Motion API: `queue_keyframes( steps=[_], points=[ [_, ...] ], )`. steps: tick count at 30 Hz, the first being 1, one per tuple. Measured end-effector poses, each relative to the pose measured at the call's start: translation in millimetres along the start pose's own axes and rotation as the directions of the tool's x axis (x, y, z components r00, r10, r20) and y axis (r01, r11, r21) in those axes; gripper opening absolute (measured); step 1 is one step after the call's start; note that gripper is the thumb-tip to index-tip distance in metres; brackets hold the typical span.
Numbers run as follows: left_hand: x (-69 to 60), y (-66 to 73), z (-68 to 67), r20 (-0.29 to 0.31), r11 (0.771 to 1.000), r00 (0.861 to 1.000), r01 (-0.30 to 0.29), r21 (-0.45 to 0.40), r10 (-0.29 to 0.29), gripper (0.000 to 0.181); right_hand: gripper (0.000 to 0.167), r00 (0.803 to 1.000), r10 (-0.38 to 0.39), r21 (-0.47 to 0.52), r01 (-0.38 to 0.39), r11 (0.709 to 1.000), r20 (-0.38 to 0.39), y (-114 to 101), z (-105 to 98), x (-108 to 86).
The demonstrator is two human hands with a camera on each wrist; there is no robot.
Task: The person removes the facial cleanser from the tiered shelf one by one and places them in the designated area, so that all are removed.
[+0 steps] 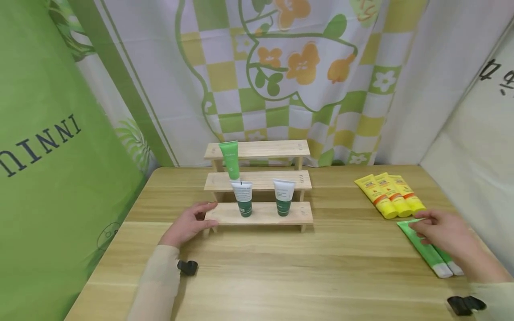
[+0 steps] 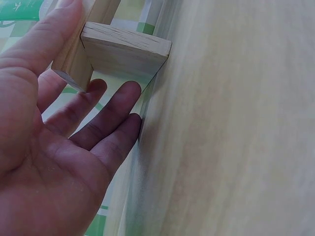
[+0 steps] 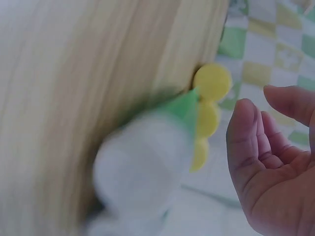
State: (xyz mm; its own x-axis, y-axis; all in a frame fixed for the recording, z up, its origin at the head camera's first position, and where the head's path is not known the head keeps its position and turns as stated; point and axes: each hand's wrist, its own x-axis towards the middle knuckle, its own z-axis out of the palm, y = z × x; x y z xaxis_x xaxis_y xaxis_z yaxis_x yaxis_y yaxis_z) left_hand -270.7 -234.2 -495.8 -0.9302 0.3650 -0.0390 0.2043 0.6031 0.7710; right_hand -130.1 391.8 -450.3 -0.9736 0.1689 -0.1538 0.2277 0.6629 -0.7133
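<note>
Three yellow tubes [image 1: 381, 196] lie side by side on the right of the tabletop [image 1: 257, 272], orange bands across them and their caps toward the person. Just nearer, two green tubes [image 1: 428, 250] with white caps lie next to each other, partly covered from above by the right hand [image 1: 447, 232]. That hand's fingers are loosely bent, with a gap between thumb and forefinger and nothing held in it.

Well to the left, the left hand [image 1: 192, 223] holds the end of the lowest board of a three-step wooden rack [image 1: 262, 213], thumb over the board and forefinger behind it; the other fingers are spread. Two white and dark green tubes [image 1: 283, 196] stand upright and apart on that lowest board. Another green tube [image 1: 230, 159] stands at the left of the middle board. Behind the rack hangs a checked curtain [image 1: 281, 107] with orange flowers.
</note>
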Motion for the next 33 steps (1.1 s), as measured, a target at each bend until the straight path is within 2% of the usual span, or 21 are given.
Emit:
queue_keyframes(
  steps=[5, 9, 13, 20, 27, 30, 33],
  points=[
    [1.0, 1.2, 0.0, 0.002, 1.000, 1.000, -0.015, 0.000, 0.015, 0.075, 0.050, 0.997, -0.078, -0.004, 0.078, 0.997, -0.027, -27.8, 15.1, -5.2],
    [0.8, 2.2, -2.1, 0.001, 1.000, 1.000, -0.020, -0.003, 0.020, 0.075, 0.042, 0.989, -0.146, 0.021, 0.147, 0.989, -0.027, -59.8, 31.3, -5.2],
    [-0.1, 3.5, -3.2, -0.025, 1.000, 1.000, -0.012, -0.003, 0.012, 0.074, 0.036, 0.972, -0.237, 0.089, 0.236, 0.968, 0.000, -104.1, 49.6, 0.9],
    [0.9, 4.4, 4.8, -0.035, 1.000, 0.999, -0.024, -0.009, 0.024, 0.072, 0.030, 0.939, -0.345, 0.090, 0.345, 0.934, -0.021, -183.9, 70.6, 10.0],
    [1.4, -0.3, 7.7, -0.044, 0.999, 0.999, -0.016, -0.033, 0.014, 0.071, 0.024, 0.910, -0.411, 0.053, 0.414, 0.909, -0.059, -239.5, 87.3, 21.7],
    [2.8, -1.6, 6.2, -0.047, 0.999, 0.999, -0.019, -0.049, 0.017, 0.070, 0.025, 0.898, -0.437, 0.110, 0.440, 0.891, -0.052, -258.0, 95.8, 30.8],
    [3.5, -3.2, 3.8, -0.046, 0.997, 0.999, -0.031, -0.077, 0.027, 0.068, 0.023, 0.888, -0.458, 0.215, 0.454, 0.865, -0.031, -276.3, 106.7, 38.7]
  ],
)
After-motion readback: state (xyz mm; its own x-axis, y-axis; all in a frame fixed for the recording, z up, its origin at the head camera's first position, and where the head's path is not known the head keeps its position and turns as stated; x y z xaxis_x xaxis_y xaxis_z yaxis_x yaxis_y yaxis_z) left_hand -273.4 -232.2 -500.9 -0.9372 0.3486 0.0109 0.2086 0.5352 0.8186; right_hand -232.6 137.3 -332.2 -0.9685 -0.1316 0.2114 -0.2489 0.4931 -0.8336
